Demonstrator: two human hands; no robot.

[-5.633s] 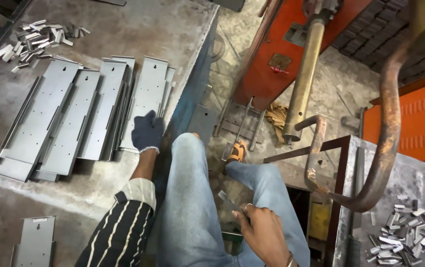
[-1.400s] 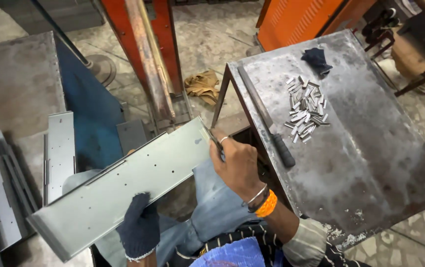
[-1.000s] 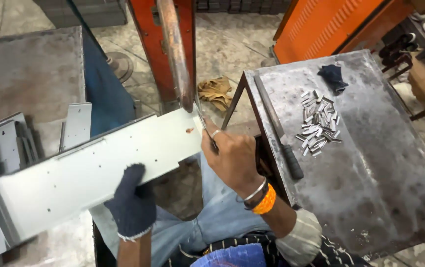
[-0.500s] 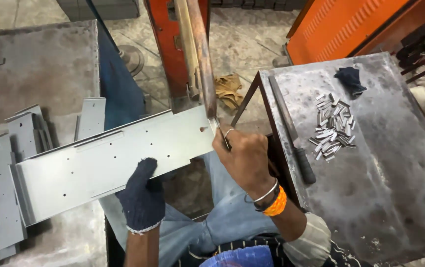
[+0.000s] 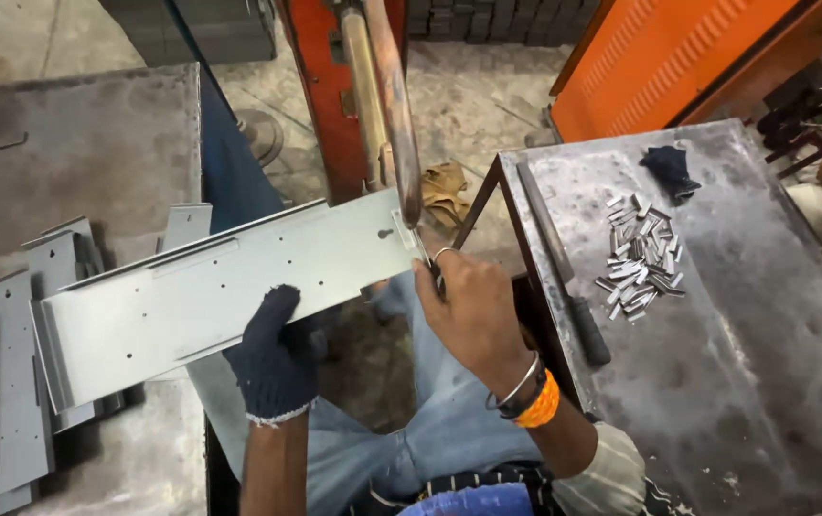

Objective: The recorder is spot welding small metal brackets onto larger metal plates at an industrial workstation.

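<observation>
**Where sheet-metal panel meets copper electrode: items at the welding station**

While held level across the lap: long galvanised sheet-metal panel (image 5: pixel 210 301), matte grey, flat face punched with small round holes, folded lips along both long edges, one raised rib near the upper edge. Right end tucked under the tip of a copper electrode arm (image 5: pixel 394 115), tubular, tarnished brown, mounted on an orange-red machine column (image 5: pixel 320 86).

Left hand (image 5: pixel 272 358): dark blue knitted glove, fingers curled closed over the panel's lower edge, supporting from beneath.

Right hand (image 5: pixel 473 315): bare, steel bangle and orange band at the wrist, fingers pinched together at the panel's right corner just beside the electrode tip; a small item between fingertips, too small to tell.

Left bench (image 5: pixel 76 134): worn steel top, stack of matching grey folded panels (image 5: pixel 0 382) lying flat, partly under the held panel.

Right table (image 5: pixel 745 363): scuffed steel plate, no containers; loose heap of small bright metal clips (image 5: pixel 642 253), crumpled dark cloth (image 5: pixel 671 167), long dark-handled file (image 5: pixel 564 263) along the left edge.

Floor: rough concrete, tan rag (image 5: pixel 444 191).
</observation>
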